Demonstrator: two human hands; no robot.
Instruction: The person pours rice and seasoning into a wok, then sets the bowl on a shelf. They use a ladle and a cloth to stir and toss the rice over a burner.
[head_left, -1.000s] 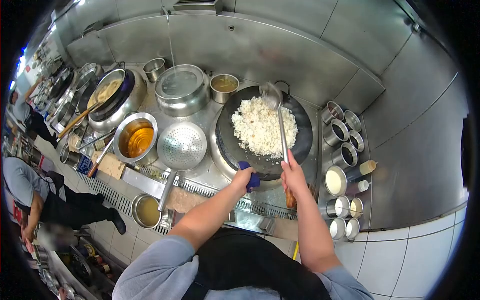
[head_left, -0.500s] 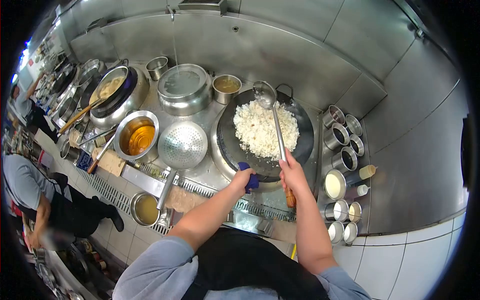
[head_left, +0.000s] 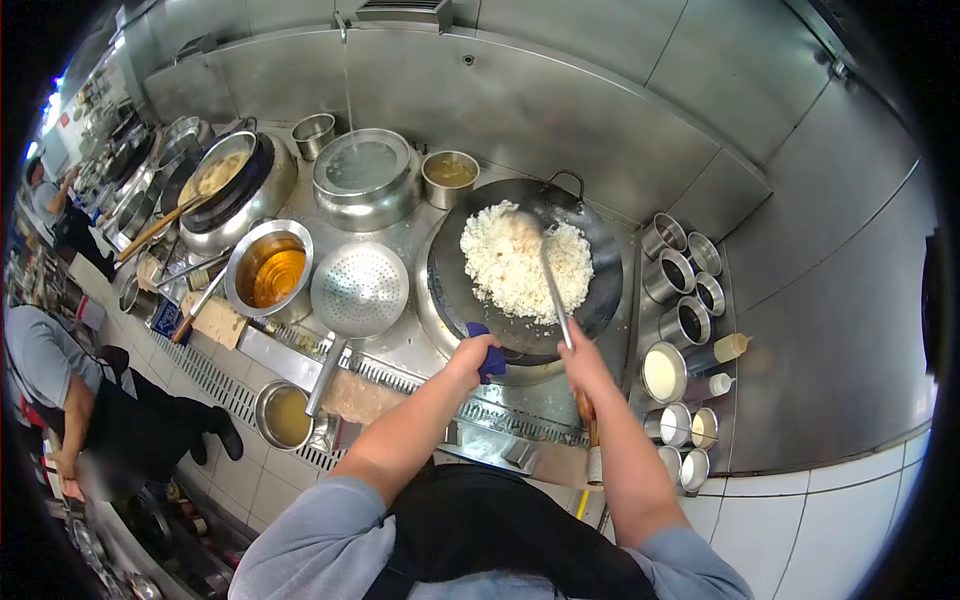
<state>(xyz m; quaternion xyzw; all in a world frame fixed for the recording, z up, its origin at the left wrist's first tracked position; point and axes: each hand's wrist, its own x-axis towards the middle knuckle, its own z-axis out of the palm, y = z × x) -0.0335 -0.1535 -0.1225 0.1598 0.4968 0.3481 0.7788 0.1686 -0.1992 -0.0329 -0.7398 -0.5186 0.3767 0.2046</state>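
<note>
White rice [head_left: 515,265] lies heaped in a dark wok [head_left: 605,290] on the range. My left hand [head_left: 471,358] is closed around a purple cloth [head_left: 489,352] at the wok's near rim. In my right hand [head_left: 583,360] is the handle of a long metal ladle [head_left: 552,285], its wooden end below my fist. The ladle's bowl is smeared by motion and sits in the upper part of the rice.
A perforated skimmer [head_left: 360,290] and a pot of amber oil [head_left: 275,275] stand left of the wok. Water runs into a lidded-looking round vessel [head_left: 330,190]. Seasoning tins [head_left: 665,372] and squeeze bottles [head_left: 730,347] line the right. A co-worker [head_left: 75,400] stands at far left.
The ladle's bowl has gone from above the rice's far edge down into the rice, leaving a dent there. My left hand still grips the cloth at the rim.
</note>
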